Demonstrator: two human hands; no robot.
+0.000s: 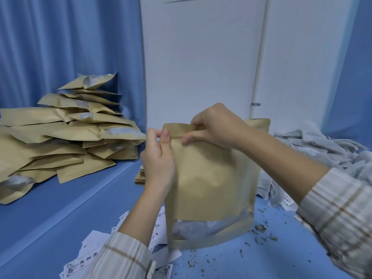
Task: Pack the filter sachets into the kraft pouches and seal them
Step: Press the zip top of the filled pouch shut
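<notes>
Two hands pinch the top strip of the kraft pouch (203,178), which I see upright on the blue surface (60,208): left hand (158,158) at its left corner, right hand (213,125) further along. Sachets (322,148) lie heaped to its right, filled pouches (66,133) stacked left.

Pouch stack (60,137) cut off at left edge, sachet heap (322,154) cut at right, printed cards (90,256) unreadable (blurred), sleeves partly hiding them
</notes>
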